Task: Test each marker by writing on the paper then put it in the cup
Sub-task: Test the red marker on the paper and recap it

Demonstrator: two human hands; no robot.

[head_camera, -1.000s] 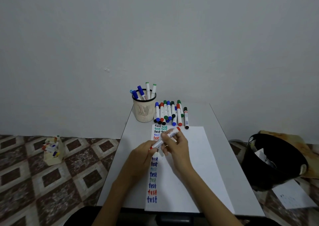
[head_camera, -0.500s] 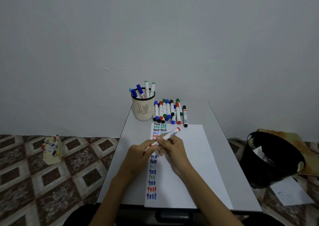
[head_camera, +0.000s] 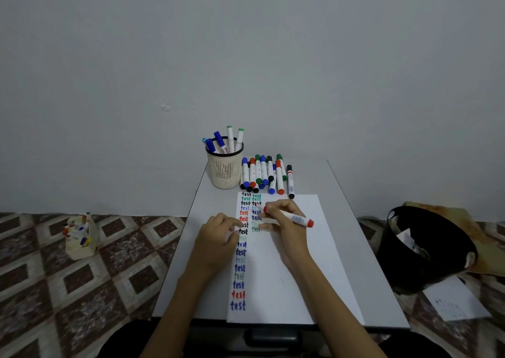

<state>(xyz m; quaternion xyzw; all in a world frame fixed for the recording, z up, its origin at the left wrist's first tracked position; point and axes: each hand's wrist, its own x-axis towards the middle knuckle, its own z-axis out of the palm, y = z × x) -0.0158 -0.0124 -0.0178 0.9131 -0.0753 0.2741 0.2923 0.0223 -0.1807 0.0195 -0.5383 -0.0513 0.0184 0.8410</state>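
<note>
My right hand (head_camera: 284, 226) grips a white marker with red ends (head_camera: 296, 218), its tip lying on the second column of "test" words on the white paper (head_camera: 300, 275). My left hand (head_camera: 217, 237) rests at the paper's left edge with its fingers curled; what they enclose is hidden. A beige mesh cup (head_camera: 224, 172) at the table's far end holds several blue and green markers. Right of the cup lies a pile of several capped markers (head_camera: 263, 174) in blue, red, green and black.
The small grey table (head_camera: 207, 207) stands against a plain wall. A black bin (head_camera: 418, 251) sits on the floor at the right with a loose sheet (head_camera: 453, 303) beside it. A small box of markers (head_camera: 80, 237) stands on the patterned floor at the left.
My hands have come apart. The right hand has swung the marker round so its tip points to the written column, and the left hand has drawn back to the left.
</note>
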